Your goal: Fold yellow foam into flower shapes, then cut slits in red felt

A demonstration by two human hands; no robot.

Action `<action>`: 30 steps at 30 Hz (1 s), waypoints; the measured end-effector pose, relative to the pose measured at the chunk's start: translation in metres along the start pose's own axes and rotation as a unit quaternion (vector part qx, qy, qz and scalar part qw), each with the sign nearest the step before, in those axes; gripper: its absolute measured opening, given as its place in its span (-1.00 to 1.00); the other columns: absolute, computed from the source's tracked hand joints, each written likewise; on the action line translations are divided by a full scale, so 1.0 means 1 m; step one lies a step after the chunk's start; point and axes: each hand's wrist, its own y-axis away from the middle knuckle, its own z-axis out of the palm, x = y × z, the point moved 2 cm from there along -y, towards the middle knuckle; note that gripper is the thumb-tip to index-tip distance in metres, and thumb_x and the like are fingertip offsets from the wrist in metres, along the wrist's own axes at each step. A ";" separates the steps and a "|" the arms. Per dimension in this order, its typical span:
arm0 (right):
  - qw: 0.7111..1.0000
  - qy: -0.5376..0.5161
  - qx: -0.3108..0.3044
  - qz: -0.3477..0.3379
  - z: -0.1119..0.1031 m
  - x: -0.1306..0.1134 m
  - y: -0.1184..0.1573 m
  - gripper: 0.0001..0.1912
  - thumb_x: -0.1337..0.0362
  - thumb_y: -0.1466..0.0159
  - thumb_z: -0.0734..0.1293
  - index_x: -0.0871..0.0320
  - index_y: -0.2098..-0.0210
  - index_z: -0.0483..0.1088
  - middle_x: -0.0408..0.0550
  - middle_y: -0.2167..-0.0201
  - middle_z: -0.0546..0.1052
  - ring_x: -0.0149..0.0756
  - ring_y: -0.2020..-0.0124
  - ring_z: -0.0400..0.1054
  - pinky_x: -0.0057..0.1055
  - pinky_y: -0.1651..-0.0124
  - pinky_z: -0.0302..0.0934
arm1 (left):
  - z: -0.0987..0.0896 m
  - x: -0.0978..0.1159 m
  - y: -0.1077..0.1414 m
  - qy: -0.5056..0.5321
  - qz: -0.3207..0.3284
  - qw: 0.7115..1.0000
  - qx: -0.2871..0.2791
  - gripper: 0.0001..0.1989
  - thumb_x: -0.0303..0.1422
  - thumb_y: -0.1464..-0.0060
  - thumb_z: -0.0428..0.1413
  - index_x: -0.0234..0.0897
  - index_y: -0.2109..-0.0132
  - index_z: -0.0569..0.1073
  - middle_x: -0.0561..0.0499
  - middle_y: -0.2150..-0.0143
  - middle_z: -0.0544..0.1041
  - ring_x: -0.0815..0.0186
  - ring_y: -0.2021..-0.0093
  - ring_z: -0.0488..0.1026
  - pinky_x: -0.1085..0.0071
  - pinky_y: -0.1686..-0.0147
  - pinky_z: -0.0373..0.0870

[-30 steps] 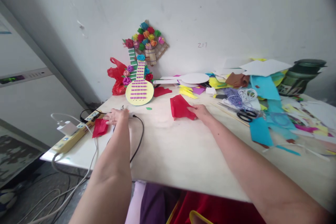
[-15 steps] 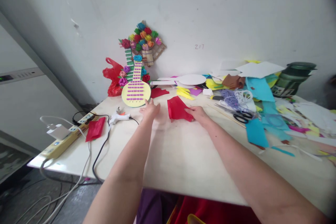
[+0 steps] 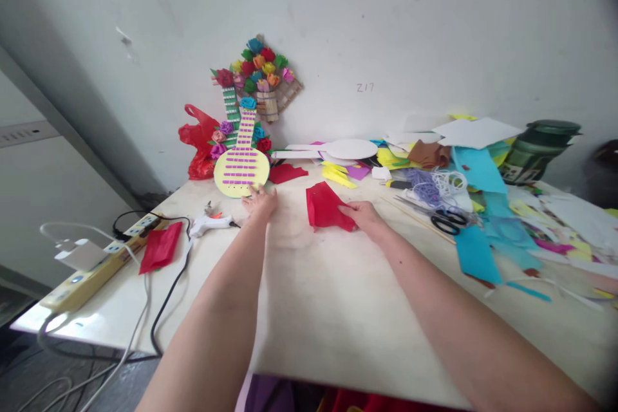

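My right hand (image 3: pixel 363 216) pinches the right side of a folded piece of red crepe paper (image 3: pixel 327 206), low over the middle of the table. My left hand (image 3: pixel 261 201) has its fingers spread at the lower edge of a yellow paper lute model (image 3: pixel 241 172) with purple strips. Its fingertips overlap the model's rim in view; I cannot tell whether they press on it. A white hot glue gun (image 3: pixel 210 224) lies left of that hand. Behind the hands is another red paper scrap (image 3: pixel 288 173).
At the left edge lie a power strip (image 3: pixel 91 278) with cords and a red packet (image 3: pixel 161 246). Scissors (image 3: pixel 449 221), yarn (image 3: pixel 425 183), blue paper (image 3: pixel 477 256) and a green bottle (image 3: pixel 539 151) are on the right. Paper flowers (image 3: pixel 261 64) stand against the wall.
My left hand has shifted to the lute model's lower edge. My right hand keeps hold of the red crepe paper, almost in the same place. The view has tilted slightly.
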 end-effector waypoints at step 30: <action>0.980 -0.097 0.156 -0.082 -0.005 0.000 0.001 -0.70 0.07 0.05 0.34 0.23 0.55 0.39 -0.20 0.68 0.36 -0.45 0.61 0.20 -0.51 0.54 0.10 | -0.003 0.068 0.114 0.639 0.092 0.703 -0.299 -0.42 -0.01 0.25 0.20 -0.32 0.13 0.43 -0.11 0.32 0.50 0.26 0.39 0.46 0.38 0.43 0.34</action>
